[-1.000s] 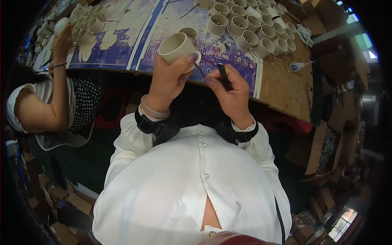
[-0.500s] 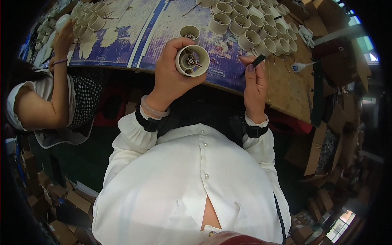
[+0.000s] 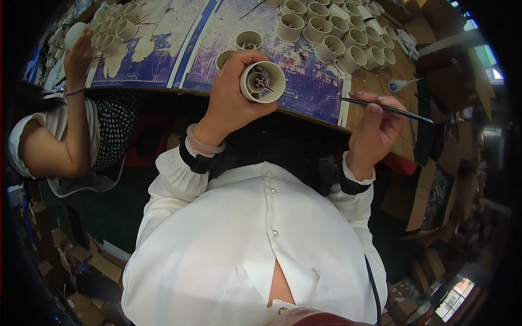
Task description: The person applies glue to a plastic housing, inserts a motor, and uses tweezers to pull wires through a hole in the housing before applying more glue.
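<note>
My left hand (image 3: 231, 100) is wrapped round a cream, cup-shaped housing (image 3: 279, 81), its open mouth tilted up at me. Inside it sit a small round motor-like part (image 3: 259, 82) and a few thin wires, one of them red. Off to the right, above the table's near edge, my right hand (image 3: 376, 133) pinches dark tweezers (image 3: 405, 113). Their tips point left toward the housing but stay well apart from it. Just beyond my left hand stand two similar cups, one (image 3: 249, 41) with parts inside and another (image 3: 224, 58) partly hidden by my fingers.
Many like cups (image 3: 330, 50) crowd the far right of the table, which is covered with worn purple-and-white board (image 3: 201, 68). A small white bottle with a thin nozzle (image 3: 399, 86) lies at the right. At left, a co-worker's hand (image 3: 79, 57) holds a round white object (image 3: 77, 33).
My right hand has moved right and nearer to me, turning the tweezers side-on. The held housing has shifted slightly right. A second cup now shows behind my left hand.
</note>
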`<state>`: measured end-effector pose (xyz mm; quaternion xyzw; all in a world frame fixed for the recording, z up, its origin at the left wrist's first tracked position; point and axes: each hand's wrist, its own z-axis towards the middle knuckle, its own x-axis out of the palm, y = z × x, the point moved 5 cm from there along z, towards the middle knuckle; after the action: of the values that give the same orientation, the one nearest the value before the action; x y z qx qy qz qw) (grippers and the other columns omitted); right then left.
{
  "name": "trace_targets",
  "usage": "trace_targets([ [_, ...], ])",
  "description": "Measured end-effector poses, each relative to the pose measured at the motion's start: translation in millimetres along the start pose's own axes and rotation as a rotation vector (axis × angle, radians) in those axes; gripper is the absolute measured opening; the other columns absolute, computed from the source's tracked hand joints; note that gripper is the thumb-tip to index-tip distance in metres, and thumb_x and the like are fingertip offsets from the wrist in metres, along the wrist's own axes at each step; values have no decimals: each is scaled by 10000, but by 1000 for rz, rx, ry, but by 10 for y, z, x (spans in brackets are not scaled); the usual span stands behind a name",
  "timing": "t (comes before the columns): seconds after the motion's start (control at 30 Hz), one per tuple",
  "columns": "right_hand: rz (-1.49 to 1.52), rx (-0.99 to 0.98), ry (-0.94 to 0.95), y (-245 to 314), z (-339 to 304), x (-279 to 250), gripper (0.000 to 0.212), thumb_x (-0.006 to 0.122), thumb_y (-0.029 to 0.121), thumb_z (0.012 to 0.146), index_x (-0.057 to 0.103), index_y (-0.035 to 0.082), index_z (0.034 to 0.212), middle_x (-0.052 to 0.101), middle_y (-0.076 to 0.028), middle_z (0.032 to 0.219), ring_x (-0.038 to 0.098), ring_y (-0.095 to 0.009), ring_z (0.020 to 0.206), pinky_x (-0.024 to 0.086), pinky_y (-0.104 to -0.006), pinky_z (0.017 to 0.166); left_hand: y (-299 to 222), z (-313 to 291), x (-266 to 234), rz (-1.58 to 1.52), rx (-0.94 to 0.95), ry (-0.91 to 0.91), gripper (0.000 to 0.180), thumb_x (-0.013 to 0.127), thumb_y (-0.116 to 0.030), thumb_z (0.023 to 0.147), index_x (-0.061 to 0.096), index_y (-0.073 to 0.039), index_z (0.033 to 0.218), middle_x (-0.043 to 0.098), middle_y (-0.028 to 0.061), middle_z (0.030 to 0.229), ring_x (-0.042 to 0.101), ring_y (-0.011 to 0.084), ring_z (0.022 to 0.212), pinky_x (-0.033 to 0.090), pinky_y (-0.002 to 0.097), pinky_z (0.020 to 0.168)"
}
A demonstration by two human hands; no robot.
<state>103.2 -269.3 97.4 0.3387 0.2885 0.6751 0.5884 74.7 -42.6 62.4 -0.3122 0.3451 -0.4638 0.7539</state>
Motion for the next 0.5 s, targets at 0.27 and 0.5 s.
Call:
trace_targets([
  [0.27,76,-70,205,-25,-9,616,161,639,37,867,532,13,984,656,-113,865,635,-171,764,489,-248,680,-74,22,60,-14,-46,72,540,763,-25,641,490,-58,1105,587,46,1004,591,143,907,480,265,799],
  [0.5,-262,-143,360,-122,-35,626,129,593,-18,888,507,-3,983,624,-106,919,637,-148,837,479,-212,716,-105,23,52,-23,-49,102,542,753,-13,650,480,-53,1116,581,42,1017,587,127,917,479,257,814],
])
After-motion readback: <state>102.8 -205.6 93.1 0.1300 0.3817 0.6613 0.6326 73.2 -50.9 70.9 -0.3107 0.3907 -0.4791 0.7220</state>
